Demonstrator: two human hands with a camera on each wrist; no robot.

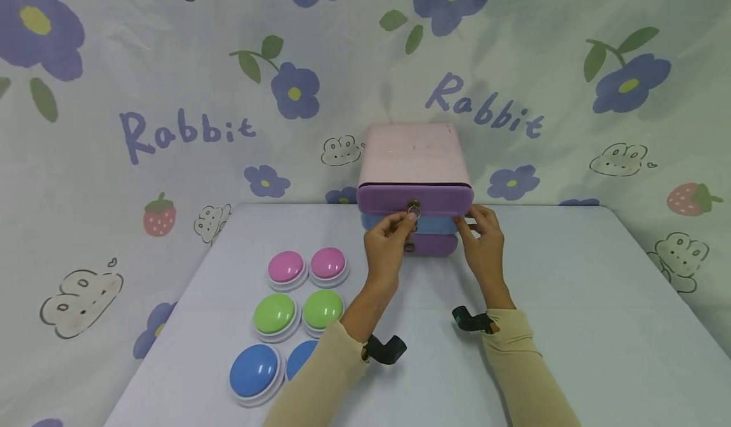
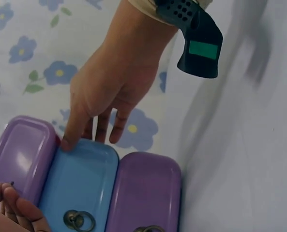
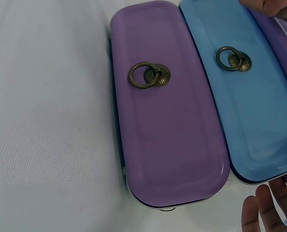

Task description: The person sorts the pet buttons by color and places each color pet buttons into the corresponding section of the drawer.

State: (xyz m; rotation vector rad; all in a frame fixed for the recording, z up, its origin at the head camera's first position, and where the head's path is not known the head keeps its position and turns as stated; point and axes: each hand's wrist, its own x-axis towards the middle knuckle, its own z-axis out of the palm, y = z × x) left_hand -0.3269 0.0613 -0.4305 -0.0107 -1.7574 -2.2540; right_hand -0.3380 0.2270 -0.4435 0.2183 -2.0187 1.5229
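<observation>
A small chest of drawers (image 1: 415, 154) with a pink top has a purple top drawer (image 1: 382, 198), a blue middle drawer (image 2: 80, 174) and a purple bottom drawer (image 3: 172, 130). The top drawer's front stands out a little from the two below. My left hand (image 1: 385, 243) pinches the ring pull (image 1: 414, 211) on the top drawer between thumb and finger. At the chest's right side is my right hand (image 1: 484, 243), its thumb at the blue drawer's edge and its other fingers fairly straight along the side. Brass ring pulls hang on the blue drawer and the bottom drawer.
Left of the chest stand push buttons in pairs: pink buttons (image 1: 285, 267), green buttons (image 1: 274, 314) and blue buttons (image 1: 254, 371), one partly behind my left sleeve. The white table (image 1: 571, 325) ends at a patterned curtain (image 1: 188, 65) close behind the chest.
</observation>
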